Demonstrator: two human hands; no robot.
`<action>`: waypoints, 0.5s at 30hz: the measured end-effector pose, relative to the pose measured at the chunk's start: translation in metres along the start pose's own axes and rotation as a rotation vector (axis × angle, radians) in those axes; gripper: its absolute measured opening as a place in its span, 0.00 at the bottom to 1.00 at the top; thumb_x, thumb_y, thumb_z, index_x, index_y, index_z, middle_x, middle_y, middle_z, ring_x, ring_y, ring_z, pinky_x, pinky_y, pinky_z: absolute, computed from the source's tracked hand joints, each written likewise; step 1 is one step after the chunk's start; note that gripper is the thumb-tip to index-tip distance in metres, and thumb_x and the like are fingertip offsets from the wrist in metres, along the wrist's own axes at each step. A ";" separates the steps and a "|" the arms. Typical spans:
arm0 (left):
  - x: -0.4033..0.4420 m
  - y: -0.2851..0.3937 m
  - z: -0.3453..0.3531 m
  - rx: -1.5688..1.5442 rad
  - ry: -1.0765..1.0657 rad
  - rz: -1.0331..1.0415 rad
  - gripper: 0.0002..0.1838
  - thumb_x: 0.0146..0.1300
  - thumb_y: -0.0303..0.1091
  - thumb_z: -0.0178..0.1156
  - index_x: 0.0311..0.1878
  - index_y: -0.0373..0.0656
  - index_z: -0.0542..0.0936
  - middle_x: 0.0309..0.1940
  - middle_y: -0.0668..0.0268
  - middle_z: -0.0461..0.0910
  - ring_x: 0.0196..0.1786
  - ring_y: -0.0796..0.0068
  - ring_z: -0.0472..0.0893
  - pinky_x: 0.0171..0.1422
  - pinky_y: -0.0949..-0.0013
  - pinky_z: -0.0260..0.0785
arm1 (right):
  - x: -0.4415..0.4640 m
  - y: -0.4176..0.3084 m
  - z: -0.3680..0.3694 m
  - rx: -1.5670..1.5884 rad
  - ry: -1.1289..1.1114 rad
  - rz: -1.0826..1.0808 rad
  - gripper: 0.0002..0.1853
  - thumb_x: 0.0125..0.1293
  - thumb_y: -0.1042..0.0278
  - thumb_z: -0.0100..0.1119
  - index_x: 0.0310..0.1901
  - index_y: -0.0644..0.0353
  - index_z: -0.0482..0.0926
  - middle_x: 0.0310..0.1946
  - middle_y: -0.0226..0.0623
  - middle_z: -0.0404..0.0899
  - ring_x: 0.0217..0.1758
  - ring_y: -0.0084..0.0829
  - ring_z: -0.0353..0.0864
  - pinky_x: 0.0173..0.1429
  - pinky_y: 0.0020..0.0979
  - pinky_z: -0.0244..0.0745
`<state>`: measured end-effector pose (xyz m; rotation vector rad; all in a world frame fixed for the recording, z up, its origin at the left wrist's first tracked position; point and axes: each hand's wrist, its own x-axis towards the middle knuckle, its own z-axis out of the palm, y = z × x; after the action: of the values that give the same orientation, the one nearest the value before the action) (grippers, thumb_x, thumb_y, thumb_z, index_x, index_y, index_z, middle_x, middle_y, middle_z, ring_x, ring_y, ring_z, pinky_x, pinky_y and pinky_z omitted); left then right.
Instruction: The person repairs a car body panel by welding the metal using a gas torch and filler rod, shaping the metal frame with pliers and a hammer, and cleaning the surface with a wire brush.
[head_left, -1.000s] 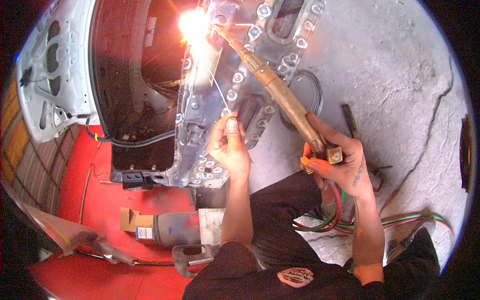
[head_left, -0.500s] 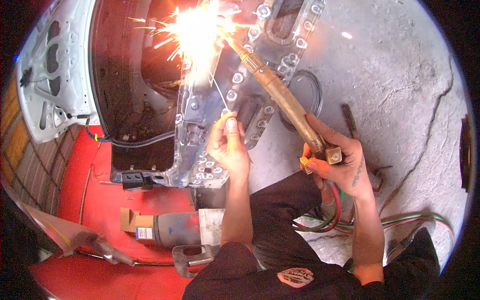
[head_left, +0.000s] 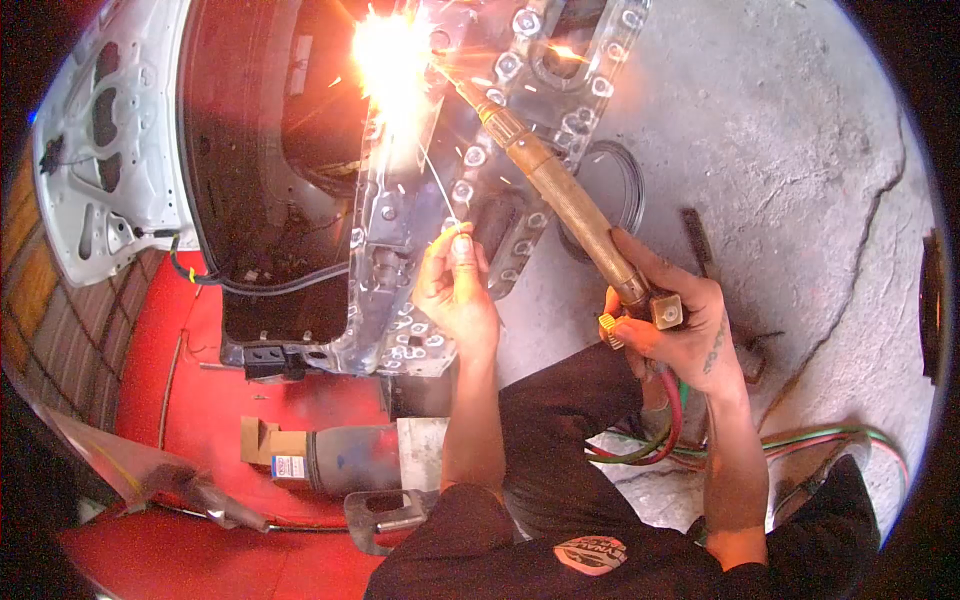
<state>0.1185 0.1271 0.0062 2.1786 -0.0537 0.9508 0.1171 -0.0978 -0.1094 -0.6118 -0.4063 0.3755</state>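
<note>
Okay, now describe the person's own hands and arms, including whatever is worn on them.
Both the left hand and the right hand are ungloved. Small dark markings, too small to read, run along the right hand near the wrist. Black sleeves leave the forearms bare, with no watch visible.

Far end of rod [head_left: 440, 186] hidden by glare [head_left: 392, 62], metal panel [head_left: 548, 112] cropped above

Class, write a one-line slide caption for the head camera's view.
Right hand grips a brass torch, left hand a thin rod, as sparks glare over spot-marked sheet metal.
</note>
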 end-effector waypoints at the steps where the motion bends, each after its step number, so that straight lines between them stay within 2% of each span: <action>1: 0.000 0.000 0.000 0.010 0.006 -0.004 0.07 0.74 0.28 0.60 0.48 0.37 0.84 0.24 0.71 0.76 0.22 0.89 0.65 0.23 0.82 0.51 | 0.000 0.000 0.000 -0.013 0.002 0.006 0.39 0.62 0.82 0.68 0.76 0.63 0.64 0.40 0.36 0.83 0.33 0.20 0.80 0.29 0.22 0.78; 9: 0.002 -0.004 0.000 -0.024 0.002 0.012 0.07 0.74 0.29 0.61 0.48 0.36 0.84 0.23 0.72 0.75 0.22 0.90 0.65 0.23 0.82 0.51 | -0.001 0.000 -0.001 0.017 0.003 0.044 0.40 0.62 0.81 0.69 0.76 0.64 0.64 0.40 0.37 0.83 0.34 0.20 0.80 0.30 0.22 0.78; 13: 0.002 -0.005 0.000 -0.030 0.000 0.021 0.07 0.74 0.29 0.61 0.48 0.36 0.84 0.23 0.72 0.75 0.22 0.90 0.65 0.23 0.82 0.51 | -0.001 0.001 -0.002 0.008 -0.008 0.033 0.39 0.62 0.79 0.67 0.76 0.65 0.63 0.40 0.38 0.83 0.29 0.21 0.80 0.28 0.23 0.77; 15: 0.002 -0.005 -0.001 -0.019 -0.012 0.028 0.07 0.74 0.29 0.60 0.48 0.36 0.84 0.23 0.72 0.75 0.22 0.90 0.65 0.23 0.82 0.51 | -0.001 -0.001 -0.004 0.019 -0.031 0.044 0.39 0.64 0.74 0.65 0.76 0.65 0.63 0.40 0.39 0.83 0.27 0.21 0.80 0.27 0.23 0.76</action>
<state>0.1215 0.1319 0.0050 2.1714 -0.0988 0.9499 0.1184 -0.1013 -0.1118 -0.5972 -0.4192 0.4309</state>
